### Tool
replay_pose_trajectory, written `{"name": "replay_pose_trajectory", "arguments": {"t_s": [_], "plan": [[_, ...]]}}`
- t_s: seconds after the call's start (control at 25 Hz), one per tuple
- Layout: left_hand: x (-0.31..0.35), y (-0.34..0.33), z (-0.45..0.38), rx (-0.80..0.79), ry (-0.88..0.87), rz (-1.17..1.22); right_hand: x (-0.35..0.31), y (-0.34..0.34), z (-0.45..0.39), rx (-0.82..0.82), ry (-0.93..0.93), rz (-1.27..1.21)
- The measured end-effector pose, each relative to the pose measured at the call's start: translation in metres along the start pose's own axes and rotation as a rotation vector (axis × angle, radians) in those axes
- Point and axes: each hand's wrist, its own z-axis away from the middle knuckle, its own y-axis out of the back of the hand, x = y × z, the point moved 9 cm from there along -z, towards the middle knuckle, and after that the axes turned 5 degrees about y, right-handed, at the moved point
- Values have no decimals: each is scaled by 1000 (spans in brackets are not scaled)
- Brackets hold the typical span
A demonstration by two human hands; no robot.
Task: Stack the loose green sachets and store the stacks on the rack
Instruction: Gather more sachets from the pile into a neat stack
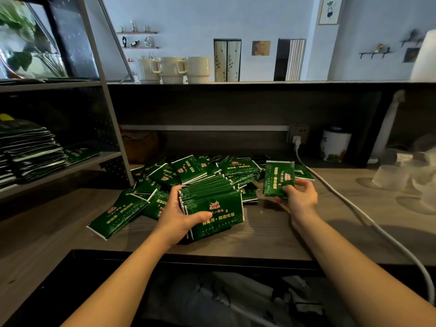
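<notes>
Green stacks (30, 149) fill the rack (94, 161).

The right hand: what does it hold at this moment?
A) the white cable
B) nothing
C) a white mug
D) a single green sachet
D: the right hand pinches one green sachet by its lower edge, lifted apart from the loose pile, while the left hand grips the gathered stack.

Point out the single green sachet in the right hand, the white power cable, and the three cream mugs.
single green sachet (278, 177), head view, middle of its printed face.
white power cable (368, 219), head view, its run across the counter.
three cream mugs (171, 69), head view, middle mug's body.
</notes>
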Motion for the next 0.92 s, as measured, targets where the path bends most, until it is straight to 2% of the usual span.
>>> {"name": "replay_pose_trajectory", "arguments": {"t_s": [0.12, 0.2, 0.24, 0.32, 0.4, 0.48, 0.6, 0.92], "plan": [[-2, -7, 1, -29, 44, -32, -9, -5, 10, -139, 1, -228], [-8, -11, 1, -46, 61, -63, -13, -22, 28, -362, -119, -427], [-11, -12, -1, -56, 60, -76, -15, -33, 39, -492, -181, -441], [-4, -14, 4, -84, 49, -83, -12, -48, 57, -676, -175, -242], [1, -13, 5, -85, 20, -89, -8, -51, 62, -686, -13, 73], [-1, -14, 3, -89, 18, -94, -11, -54, 63, -688, 160, 242], [-2, -17, 1, -121, 31, -95, -13, -57, 64, -725, 316, 320], [-5, -21, -3, -104, 16, -47, -18, -69, 85, -788, 471, 318]]}}
